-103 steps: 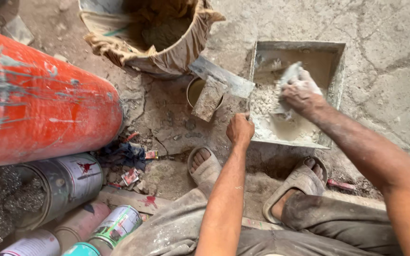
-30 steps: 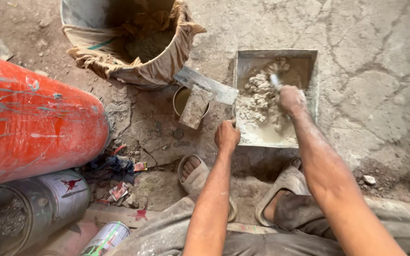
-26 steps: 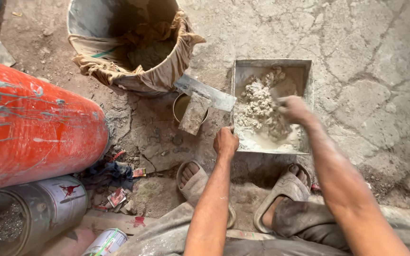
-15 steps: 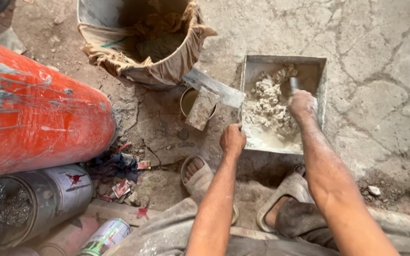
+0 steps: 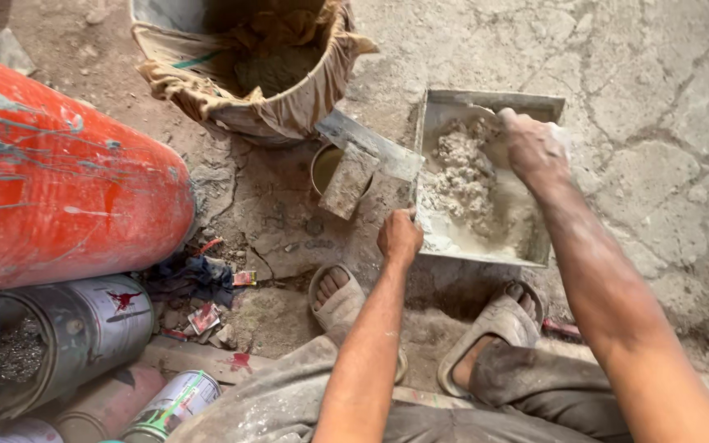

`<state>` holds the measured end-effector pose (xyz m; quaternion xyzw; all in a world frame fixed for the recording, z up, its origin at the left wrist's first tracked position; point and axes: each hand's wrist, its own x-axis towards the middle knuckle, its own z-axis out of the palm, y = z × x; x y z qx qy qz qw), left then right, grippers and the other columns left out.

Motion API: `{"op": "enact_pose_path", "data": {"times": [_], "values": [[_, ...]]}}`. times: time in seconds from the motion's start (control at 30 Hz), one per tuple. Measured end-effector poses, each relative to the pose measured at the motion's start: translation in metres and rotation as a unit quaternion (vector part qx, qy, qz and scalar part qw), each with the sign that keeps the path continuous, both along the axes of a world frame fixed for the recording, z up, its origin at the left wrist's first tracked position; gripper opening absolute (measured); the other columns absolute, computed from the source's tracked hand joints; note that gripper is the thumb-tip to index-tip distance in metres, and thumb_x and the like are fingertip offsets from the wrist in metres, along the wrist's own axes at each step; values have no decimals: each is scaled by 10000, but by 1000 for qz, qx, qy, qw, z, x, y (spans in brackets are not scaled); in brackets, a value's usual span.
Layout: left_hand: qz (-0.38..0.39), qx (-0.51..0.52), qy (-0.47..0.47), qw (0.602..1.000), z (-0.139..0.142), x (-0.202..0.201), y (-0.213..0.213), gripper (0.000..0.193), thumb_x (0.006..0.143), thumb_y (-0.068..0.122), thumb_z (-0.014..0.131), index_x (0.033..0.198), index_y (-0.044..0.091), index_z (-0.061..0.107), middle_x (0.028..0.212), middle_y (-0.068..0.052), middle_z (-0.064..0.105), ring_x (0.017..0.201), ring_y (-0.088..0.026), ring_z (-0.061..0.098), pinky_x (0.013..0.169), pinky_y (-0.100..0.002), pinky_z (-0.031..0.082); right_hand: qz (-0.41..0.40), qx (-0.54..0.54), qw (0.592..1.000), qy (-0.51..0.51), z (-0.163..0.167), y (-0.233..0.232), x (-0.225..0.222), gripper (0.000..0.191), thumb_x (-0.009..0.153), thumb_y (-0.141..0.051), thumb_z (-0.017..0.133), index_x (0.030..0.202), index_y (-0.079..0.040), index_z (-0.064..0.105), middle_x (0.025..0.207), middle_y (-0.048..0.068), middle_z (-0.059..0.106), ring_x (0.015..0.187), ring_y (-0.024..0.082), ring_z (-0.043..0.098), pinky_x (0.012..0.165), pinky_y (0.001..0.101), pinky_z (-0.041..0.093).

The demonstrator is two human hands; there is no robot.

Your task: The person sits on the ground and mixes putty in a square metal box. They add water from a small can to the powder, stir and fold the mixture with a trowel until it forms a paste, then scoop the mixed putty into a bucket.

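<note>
- Right hand (image 5: 535, 148): fingers closed on some tool, tool mostly hidden under hand; kind can't be told.
- Left hand (image 5: 400, 238): fingertips hidden over rim of tray (image 5: 486, 105).
- Small pot (image 5: 326, 166): half covered by trowel (image 5: 367, 156); contents unclear.
- Red drum (image 5: 59, 172): cut off at left edge.
- Sack (image 5: 248, 66): top cut off by upper edge.
- Cans (image 5: 84, 328): cut off lower left.

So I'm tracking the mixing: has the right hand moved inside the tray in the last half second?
Yes. The right hand has gone from the tray's middle toward its far right corner, while the left hand stays on the near left rim.
</note>
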<state>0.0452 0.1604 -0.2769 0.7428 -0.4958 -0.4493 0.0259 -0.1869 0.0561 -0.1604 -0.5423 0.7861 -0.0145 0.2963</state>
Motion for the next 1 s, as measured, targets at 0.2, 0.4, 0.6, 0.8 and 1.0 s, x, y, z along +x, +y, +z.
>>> {"op": "enact_pose_path", "data": {"times": [0.2, 0.4, 0.6, 0.8, 1.0], "values": [[-5, -9, -18, 1000, 6, -1, -3, 293, 883, 276, 788, 1174, 236, 778, 1139, -99, 762, 1047, -325, 719, 872, -448, 568, 338, 23, 928, 153, -37, -9, 28, 219, 1035, -121, 510, 1111, -213, 694, 832, 38, 671, 653, 164, 631, 510, 304, 516], [12, 16, 15, 1000, -3, 1, -1, 294, 864, 217, 785, 1155, 250, 773, 1054, -42, 781, 881, -232, 729, 738, -409, 556, 180, 172, 967, 59, 7, 7, 2, 279, 1090, -234, 475, 1273, -330, 663, 1101, 32, 724, 710, 194, 678, 532, 343, 571], [-8, 35, 18, 999, -13, -2, 1, 249, 924, 194, 764, 1171, 161, 757, 1018, -55, 793, 814, -197, 747, 692, -366, 578, -3, -3, 1000, -5, 13, -20, 0, 274, 1130, -310, 542, 1171, -119, 733, 1072, 113, 738, 817, 179, 672, 628, 361, 577], [-4, -25, 6, 1000, -2, -1, -2, 303, 879, 192, 801, 1181, 203, 780, 1083, -112, 758, 951, -298, 709, 774, -428, 558, 230, 110, 952, 171, -42, -20, 5, 342, 874, -257, 762, 1202, -186, 693, 1000, 67, 712, 725, 159, 618, 589, 283, 548], [-2, 16, 22, 1000, 3, 0, -4, 318, 891, 180, 766, 1205, 226, 758, 1100, -68, 776, 918, -234, 742, 761, -391, 571, 339, 173, 904, 197, -24, 3, 1, 484, 1064, -55, 477, 1447, -339, 564, 1035, 18, 714, 583, 96, 623, 436, 220, 512]]}}
